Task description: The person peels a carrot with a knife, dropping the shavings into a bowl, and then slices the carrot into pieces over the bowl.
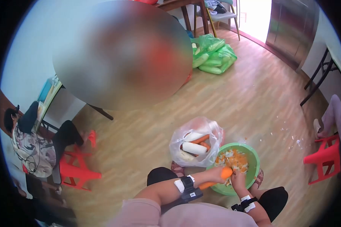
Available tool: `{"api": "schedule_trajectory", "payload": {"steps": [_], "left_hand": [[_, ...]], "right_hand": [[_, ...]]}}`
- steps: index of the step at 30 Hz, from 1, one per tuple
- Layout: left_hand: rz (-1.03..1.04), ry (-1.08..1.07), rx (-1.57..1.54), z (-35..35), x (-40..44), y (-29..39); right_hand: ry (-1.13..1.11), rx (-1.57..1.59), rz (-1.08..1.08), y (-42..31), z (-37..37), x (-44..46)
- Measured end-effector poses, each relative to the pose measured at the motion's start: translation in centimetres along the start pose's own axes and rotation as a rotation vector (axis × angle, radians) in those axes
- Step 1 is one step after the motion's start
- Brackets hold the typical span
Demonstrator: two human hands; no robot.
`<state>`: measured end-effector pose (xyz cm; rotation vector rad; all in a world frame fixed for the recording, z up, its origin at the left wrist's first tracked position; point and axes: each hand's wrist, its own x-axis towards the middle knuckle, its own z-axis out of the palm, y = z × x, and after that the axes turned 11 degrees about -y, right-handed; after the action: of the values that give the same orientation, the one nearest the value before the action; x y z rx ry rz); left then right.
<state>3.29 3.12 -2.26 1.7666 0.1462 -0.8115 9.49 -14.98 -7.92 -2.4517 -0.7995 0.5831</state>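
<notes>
My left hand [215,175] is wrapped round a peeled carrot [226,173], whose other end sticks out below the wrist. The carrot is over the near part of a green basin [256,159]. My right hand [238,180] is closed close beside the carrot's tip, on something slim and dark that I cannot make out. Inside the basin lie orange and white vegetable pieces [234,159]. Touching the basin on its left is a clear plastic bag [175,145], open at the top, with white radishes [194,148] and carrots [201,139] in it.
A green bag of vegetables [215,56] lies on the floor near the table legs. Red stools stand at left [77,172] and right [325,159]. A person [34,147] sits at left, another [335,117] at right. White scraps [298,142] litter the floor. A blurred patch hides the upper left.
</notes>
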Motion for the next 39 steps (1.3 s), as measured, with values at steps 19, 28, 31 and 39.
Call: {"api": "schedule_trajectory", "payload": {"steps": [19,28,31,39], "left_hand": [[0.185,0.065,-0.197,-0.9,1.9,-0.8],[0.167,0.016,-0.609,-2.2,0.4,1.4],[0.056,0.166,-0.888,-2.7,-5.2,8.8],[0.076,0.068,-0.896,-2.1,-1.9,4.4]], "right_hand": [[-0.27,1.633,0.324,-1.1,-2.5,2.4],[-0.257,1.597,0.286,-2.8,-3.6,2.1],[-0.279,1.507,0.164,-4.2,-5.0,1.6],[0.065,0.779,-0.146,-3.5,-3.9,1.8]]}}
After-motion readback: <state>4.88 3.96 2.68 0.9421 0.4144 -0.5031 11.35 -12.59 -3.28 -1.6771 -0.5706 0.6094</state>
